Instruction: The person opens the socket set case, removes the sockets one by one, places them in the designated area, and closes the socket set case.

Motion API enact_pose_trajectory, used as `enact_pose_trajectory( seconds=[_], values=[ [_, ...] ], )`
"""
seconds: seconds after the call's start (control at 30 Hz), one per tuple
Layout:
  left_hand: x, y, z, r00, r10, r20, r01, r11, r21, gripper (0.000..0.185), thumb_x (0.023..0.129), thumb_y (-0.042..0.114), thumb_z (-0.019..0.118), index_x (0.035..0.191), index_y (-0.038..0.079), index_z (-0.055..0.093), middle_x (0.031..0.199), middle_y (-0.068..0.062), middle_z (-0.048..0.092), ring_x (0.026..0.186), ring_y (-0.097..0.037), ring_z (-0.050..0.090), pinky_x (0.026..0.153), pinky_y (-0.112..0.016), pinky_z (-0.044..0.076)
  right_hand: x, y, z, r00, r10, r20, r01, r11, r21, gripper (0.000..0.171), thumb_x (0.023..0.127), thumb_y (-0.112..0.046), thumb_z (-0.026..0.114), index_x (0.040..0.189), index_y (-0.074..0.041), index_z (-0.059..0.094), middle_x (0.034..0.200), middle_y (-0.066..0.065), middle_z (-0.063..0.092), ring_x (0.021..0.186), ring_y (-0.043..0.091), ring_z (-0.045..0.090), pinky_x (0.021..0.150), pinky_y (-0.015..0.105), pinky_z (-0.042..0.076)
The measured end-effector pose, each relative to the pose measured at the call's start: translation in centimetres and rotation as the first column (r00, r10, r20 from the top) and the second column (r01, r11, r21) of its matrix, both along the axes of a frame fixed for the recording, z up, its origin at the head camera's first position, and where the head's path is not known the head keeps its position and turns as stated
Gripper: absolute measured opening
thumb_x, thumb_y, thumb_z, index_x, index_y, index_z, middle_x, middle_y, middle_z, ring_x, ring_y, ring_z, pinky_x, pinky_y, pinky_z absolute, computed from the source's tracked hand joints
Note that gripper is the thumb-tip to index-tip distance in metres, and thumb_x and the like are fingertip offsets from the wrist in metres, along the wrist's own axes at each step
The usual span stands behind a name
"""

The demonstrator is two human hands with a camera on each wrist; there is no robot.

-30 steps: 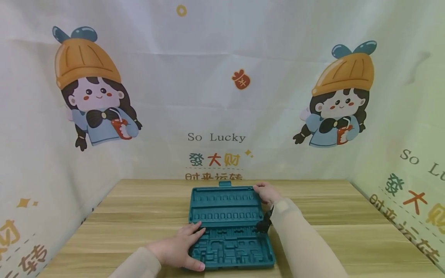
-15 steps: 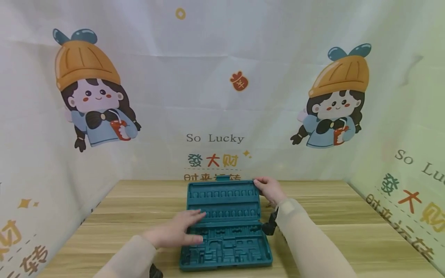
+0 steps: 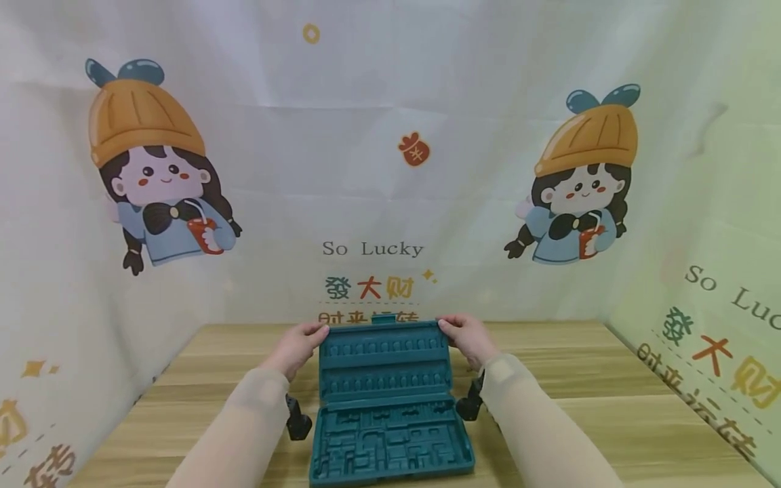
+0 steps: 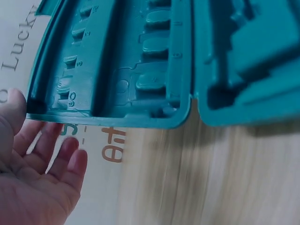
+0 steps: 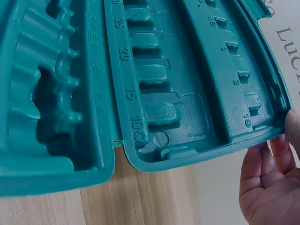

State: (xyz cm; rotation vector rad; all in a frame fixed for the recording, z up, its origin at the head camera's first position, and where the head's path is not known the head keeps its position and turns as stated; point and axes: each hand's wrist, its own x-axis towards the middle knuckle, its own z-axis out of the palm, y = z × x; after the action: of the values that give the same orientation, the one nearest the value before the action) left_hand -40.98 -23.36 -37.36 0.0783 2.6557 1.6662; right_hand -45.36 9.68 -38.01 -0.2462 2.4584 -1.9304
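Observation:
An open, empty teal plastic tool case lies on the wooden table (image 3: 549,379). Its base (image 3: 390,444) is flat and near me. The lid (image 3: 383,359) is tilted up off the table behind the hinge. My left hand (image 3: 297,347) holds the lid's far left corner. In the left wrist view its thumb (image 4: 14,108) lies on the lid's (image 4: 112,65) edge, with the fingers (image 4: 65,161) behind it. My right hand (image 3: 466,339) grips the far right corner. In the right wrist view its thumb (image 5: 293,123) sits on the lid's (image 5: 187,79) rim, with the fingers (image 5: 262,164) behind.
A printed cartoon cloth backdrop (image 3: 378,169) walls the table at the back and on both sides. Black wrist camera mounts (image 3: 298,421) (image 3: 470,406) hang beside the case. Bare wood (image 3: 201,386) lies to the left and right of the case.
My left hand left the middle of the case and went to the lid's far left corner. The lid has risen off the table at its far edge. My right hand stayed on its corner.

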Motion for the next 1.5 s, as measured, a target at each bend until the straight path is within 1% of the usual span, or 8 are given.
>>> enact_pose_trajectory(
  seconds=[0.23,0.43,0.63,0.77,0.97,1.2,1.37,1.5],
  values=[
    [-0.4,-0.3,-0.5,1.0,0.002,0.011,-0.003,0.994,0.107,0.044,0.104,0.023,0.046,0.138,-0.005,0.047,0.146,-0.026,0.037,0.131,-0.042,0.039,0.105,-0.052,0.034,-0.1,-0.1,-0.2,0.998,0.065,0.015,-0.064,0.998,-0.019,0.035,0.102,-0.015,0.049,0.129,0.007,0.054,0.127,0.022,0.056,0.116,0.033,0.055,0.099,0.046,0.043],
    [-0.6,-0.2,-0.2,1.0,0.018,0.021,-0.019,0.998,0.061,0.043,0.103,0.023,0.047,0.133,-0.007,0.051,0.142,-0.027,0.042,0.126,-0.042,0.044,0.103,-0.054,0.035,-0.1,0.2,0.0,0.993,0.106,0.045,-0.107,0.994,0.028,0.036,0.103,-0.016,0.047,0.13,0.009,0.051,0.129,0.024,0.053,0.12,0.038,0.052,0.103,0.048,0.038],
    [-0.4,-0.3,0.8,0.999,0.052,0.003,-0.052,0.998,0.035,0.039,0.102,0.025,0.05,0.131,-0.001,0.057,0.115,-0.017,0.056,0.078,-0.02,0.055,0.071,-0.033,0.047,0.1,0.3,0.5,0.996,0.087,0.008,-0.087,0.995,0.041,0.036,0.102,-0.019,0.049,0.129,0.004,0.054,0.131,0.021,0.054,0.122,0.04,0.051,0.105,0.052,0.034],
    [-0.1,-0.8,1.1,0.998,0.031,-0.05,-0.027,0.997,0.076,0.04,0.102,0.025,0.05,0.132,0.0,0.056,0.121,-0.016,0.057,0.07,-0.013,0.057,0.073,-0.03,0.053,0.6,0.4,0.9,0.993,0.091,-0.073,-0.087,0.995,0.053,0.034,0.102,-0.02,0.051,0.127,0.001,0.058,0.128,0.018,0.057,0.121,0.036,0.051,0.105,0.053,0.033],
    [2.0,-2.0,1.4,0.993,-0.077,-0.087,0.081,0.996,0.037,0.043,0.1,0.03,0.053,0.133,0.003,0.056,0.135,-0.019,0.051,0.086,-0.02,0.064,0.082,-0.035,0.053,2.6,2.2,1.4,0.968,0.214,-0.134,-0.2,0.973,0.112,0.035,0.1,-0.02,0.055,0.129,-0.001,0.057,0.127,0.014,0.057,0.119,0.031,0.052,0.102,0.049,0.039],
    [5.7,-2.3,1.2,0.983,-0.17,-0.065,0.17,0.985,-0.005,0.045,0.096,0.038,0.059,0.125,0.004,0.061,0.12,-0.012,0.06,0.091,-0.029,0.064,0.082,-0.038,0.053,5.9,3.9,1.7,0.941,0.328,-0.085,-0.312,0.936,0.162,0.037,0.096,-0.025,0.061,0.126,-0.002,0.06,0.124,0.013,0.058,0.111,0.027,0.055,0.09,0.041,0.046],
    [8.1,-1.9,0.5,0.985,-0.17,-0.019,0.17,0.985,0.013,0.041,0.094,0.033,0.063,0.125,0.006,0.063,0.112,-0.011,0.064,0.093,-0.031,0.065,0.086,-0.044,0.051,8.1,3.9,0.9,0.946,0.321,-0.051,-0.307,0.934,0.184,0.043,0.095,-0.03,0.063,0.13,-0.005,0.058,0.13,0.013,0.056,0.117,0.028,0.054,0.097,0.047,0.043],
    [9.9,-1.6,-0.4,0.98,-0.195,0.026,0.194,0.981,0.018,0.042,0.091,0.035,0.066,0.123,0.007,0.064,0.121,-0.015,0.06,0.096,-0.03,0.066,0.09,-0.051,0.047,9.8,3.9,0.0,0.959,0.279,-0.052,-0.259,0.935,0.243,0.041,0.092,-0.029,0.066,0.126,-0.007,0.062,0.125,0.011,0.06,0.111,0.026,0.058,0.088,0.043,0.049]
  ],
)
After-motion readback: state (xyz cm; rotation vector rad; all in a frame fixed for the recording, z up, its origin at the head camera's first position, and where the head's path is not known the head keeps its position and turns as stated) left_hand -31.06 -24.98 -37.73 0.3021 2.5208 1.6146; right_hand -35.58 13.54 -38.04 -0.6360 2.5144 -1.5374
